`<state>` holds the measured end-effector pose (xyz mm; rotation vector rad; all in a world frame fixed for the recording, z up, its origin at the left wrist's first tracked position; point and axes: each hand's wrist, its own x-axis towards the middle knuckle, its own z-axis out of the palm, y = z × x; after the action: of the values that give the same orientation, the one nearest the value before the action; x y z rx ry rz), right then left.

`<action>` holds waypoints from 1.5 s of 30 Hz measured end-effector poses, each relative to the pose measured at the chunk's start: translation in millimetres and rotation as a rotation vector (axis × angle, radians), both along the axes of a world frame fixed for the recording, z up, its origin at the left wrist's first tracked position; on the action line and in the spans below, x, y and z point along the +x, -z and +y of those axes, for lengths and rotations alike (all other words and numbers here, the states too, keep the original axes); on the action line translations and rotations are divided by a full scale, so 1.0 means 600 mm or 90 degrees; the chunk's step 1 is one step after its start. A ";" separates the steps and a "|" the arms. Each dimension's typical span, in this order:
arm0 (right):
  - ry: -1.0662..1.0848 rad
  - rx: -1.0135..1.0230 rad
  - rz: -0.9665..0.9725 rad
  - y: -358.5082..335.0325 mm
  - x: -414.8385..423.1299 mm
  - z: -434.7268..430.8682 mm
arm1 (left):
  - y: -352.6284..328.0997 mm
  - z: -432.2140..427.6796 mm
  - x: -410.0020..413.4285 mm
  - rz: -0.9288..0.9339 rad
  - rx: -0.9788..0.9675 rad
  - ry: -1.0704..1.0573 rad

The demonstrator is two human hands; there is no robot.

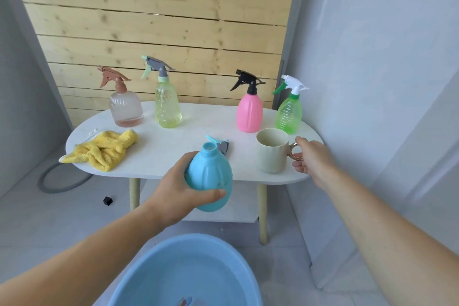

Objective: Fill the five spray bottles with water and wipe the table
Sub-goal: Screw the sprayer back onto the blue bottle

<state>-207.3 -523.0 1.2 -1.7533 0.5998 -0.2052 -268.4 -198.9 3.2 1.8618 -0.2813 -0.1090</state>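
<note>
At the white table (pixel 173 136), filling is in hand: the left hand (pixel 177 189) grips the uncapped blue bottle (pixel 210 174) just beside the mug (pixel 272 156), the right hand (pixel 311 159) pinches the mug's handle, and scooping water from the basin (pixel 154 278) probably follows.

A person's left grip (pixel 178 189) holds an uncapped blue spray bottle (pixel 211 176), tilted, at the near edge of a white oval surface (pixel 193 129), above a blue basin (pixel 186 273). The right grip (pixel 313 159) pinches the handle of a beige mug (pixel 270 156) standing on the surface. A detached spray head (pixel 221 144) lies just behind the blue bottle. Upright along the back stand a clear bottle (pixel 125 109), a yellow bottle (pixel 167 107), a pink bottle (pixel 249 113) and a green bottle (pixel 289 114), all capped. A yellow cloth (pixel 104 149) lies crumpled at left.
</note>
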 end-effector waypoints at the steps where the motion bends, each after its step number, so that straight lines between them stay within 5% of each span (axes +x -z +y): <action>1: 0.000 -0.003 -0.001 0.003 0.008 -0.003 | 0.000 -0.001 0.011 -0.004 0.003 0.000; 17: 0.070 -0.186 0.010 -0.009 0.006 -0.006 | 0.012 -0.013 0.062 -0.005 0.000 0.006; 22: 0.100 -0.402 -0.098 -0.083 -0.002 0.049 | 0.012 0.003 0.072 -0.003 0.008 -0.011; 26: -0.051 -0.406 -0.217 -0.120 0.006 0.141 | 0.002 0.022 0.088 -0.004 0.007 -0.030; 32: -0.285 -0.383 -0.084 -0.068 0.060 0.243 | -0.006 0.061 0.121 0.008 -0.013 -0.061; 40: -0.334 -0.512 0.157 0.017 0.124 0.271 | 0.007 0.099 0.154 0.018 -0.004 -0.092; 45: -0.294 -0.486 0.108 0.035 0.139 0.273 | 0.016 0.106 0.165 0.016 0.000 -0.109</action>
<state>-124.1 -359.5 -19.6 -2.6143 0.2174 0.0542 -169.5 -135.4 -6.6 1.8745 -0.1043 -0.0152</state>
